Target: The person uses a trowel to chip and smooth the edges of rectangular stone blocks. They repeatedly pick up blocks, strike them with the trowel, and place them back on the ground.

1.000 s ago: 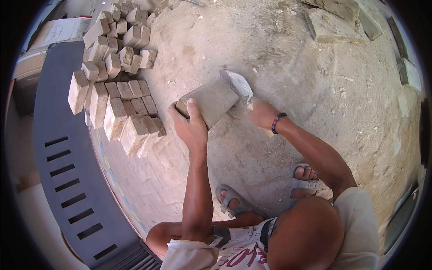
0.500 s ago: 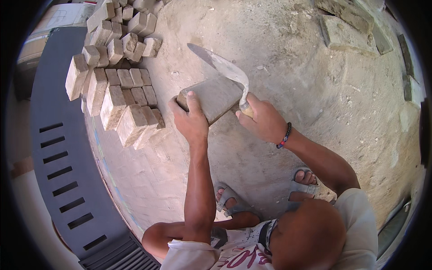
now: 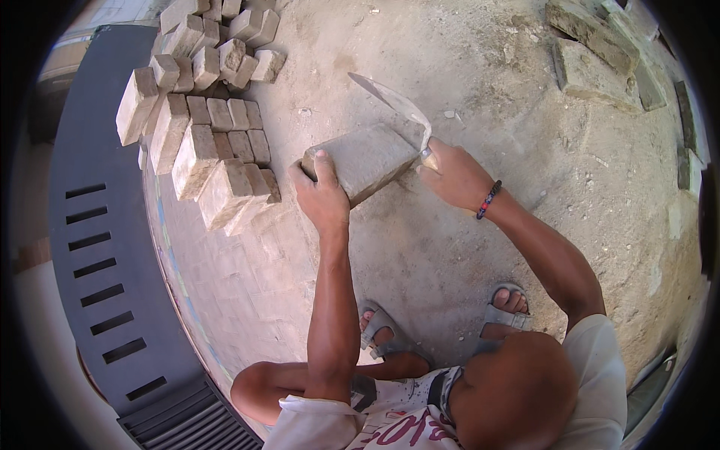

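A view straight down onto rough, dusty ground point(image 3: 480, 247), pale tan and strewn with small crumbs of stone, its edges curved by the lens. To the lower left it gives way to grey paving point(image 3: 240, 281) marked with faint joints. Along the far left runs a dark grey panel point(image 3: 94, 165) with a column of short slots cut through it; at its lower end is a set of dark, closely spaced slats point(image 3: 187, 420). At upper left stands a stack of bricks point(image 3: 193, 156), orderly in the nearer rows and jumbled toward the top. At upper right, worn slabs point(image 3: 596, 75) lie partly over one another.

In the middle, between the person's two hands, is a flat grey block point(image 3: 364, 156). The left hand point(image 3: 324, 199) grips its left end, thumb on the upper face. Whether the block's underside touches the ground cannot be told. The right hand point(image 3: 459, 178), a beaded bracelet point(image 3: 489, 201) at its wrist, is closed around the wooden handle of a trowel point(image 3: 391, 97), whose blade points up and left beyond the block. Below are two feet in grey sandals point(image 3: 386, 337).
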`<action>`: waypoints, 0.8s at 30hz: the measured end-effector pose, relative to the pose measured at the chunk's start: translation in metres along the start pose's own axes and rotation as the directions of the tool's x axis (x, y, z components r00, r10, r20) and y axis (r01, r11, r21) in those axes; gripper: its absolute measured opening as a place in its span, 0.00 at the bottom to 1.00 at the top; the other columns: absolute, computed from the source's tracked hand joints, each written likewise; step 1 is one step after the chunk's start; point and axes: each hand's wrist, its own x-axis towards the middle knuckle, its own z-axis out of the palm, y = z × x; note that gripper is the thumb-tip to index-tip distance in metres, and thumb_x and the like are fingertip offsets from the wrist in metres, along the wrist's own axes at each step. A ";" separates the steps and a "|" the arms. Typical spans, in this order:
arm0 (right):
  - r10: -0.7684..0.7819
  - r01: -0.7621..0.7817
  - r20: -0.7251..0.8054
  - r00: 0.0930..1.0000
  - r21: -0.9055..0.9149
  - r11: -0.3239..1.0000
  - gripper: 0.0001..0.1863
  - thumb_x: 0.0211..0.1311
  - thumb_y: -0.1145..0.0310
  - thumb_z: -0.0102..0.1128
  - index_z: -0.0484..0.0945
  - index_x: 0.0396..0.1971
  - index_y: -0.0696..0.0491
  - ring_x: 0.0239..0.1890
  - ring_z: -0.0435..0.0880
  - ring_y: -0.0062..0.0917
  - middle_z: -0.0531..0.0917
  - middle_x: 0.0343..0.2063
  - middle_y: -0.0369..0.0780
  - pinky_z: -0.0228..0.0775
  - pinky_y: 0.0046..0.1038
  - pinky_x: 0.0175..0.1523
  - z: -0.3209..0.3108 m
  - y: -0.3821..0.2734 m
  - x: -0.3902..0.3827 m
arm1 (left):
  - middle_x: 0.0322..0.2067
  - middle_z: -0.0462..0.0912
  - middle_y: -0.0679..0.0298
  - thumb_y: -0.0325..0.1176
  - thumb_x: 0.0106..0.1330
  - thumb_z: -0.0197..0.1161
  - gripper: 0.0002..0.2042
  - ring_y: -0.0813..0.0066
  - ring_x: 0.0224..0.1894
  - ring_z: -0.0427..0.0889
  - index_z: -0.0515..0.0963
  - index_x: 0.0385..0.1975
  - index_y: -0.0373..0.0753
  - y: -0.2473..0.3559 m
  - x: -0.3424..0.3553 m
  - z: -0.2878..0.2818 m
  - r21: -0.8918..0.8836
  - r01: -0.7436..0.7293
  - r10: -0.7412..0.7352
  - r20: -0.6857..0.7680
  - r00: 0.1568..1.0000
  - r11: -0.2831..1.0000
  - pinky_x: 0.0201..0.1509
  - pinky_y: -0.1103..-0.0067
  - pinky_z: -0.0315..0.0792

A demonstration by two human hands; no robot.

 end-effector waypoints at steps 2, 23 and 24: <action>-0.105 0.109 0.068 0.992 -0.044 0.993 0.17 0.60 0.65 0.57 0.73 0.41 0.64 0.37 0.82 0.53 0.81 0.30 0.58 0.74 0.44 0.42 0.009 0.023 0.005 | 0.49 0.78 0.41 0.51 0.68 0.55 0.31 0.54 0.52 0.77 0.69 0.56 0.24 0.014 -0.002 0.003 -0.020 0.033 -0.033 0.033 0.999 0.999 0.60 0.67 0.66; 0.072 -0.044 0.274 0.959 -0.104 0.994 0.19 0.58 0.64 0.59 0.75 0.42 0.64 0.43 0.83 0.49 0.83 0.38 0.56 0.74 0.42 0.49 -0.009 0.012 0.031 | 0.42 0.80 0.40 0.51 0.69 0.56 0.28 0.45 0.46 0.80 0.70 0.53 0.29 0.006 0.000 0.007 0.026 -0.079 0.080 -0.021 0.997 0.997 0.53 0.62 0.70; -0.085 0.103 0.206 0.975 -0.078 0.992 0.18 0.58 0.64 0.59 0.75 0.42 0.63 0.43 0.83 0.49 0.83 0.37 0.56 0.74 0.42 0.49 -0.002 0.010 0.027 | 0.42 0.80 0.40 0.51 0.69 0.56 0.28 0.45 0.46 0.80 0.70 0.53 0.29 0.003 0.002 0.005 0.039 -0.074 0.075 -0.028 0.997 0.996 0.53 0.62 0.70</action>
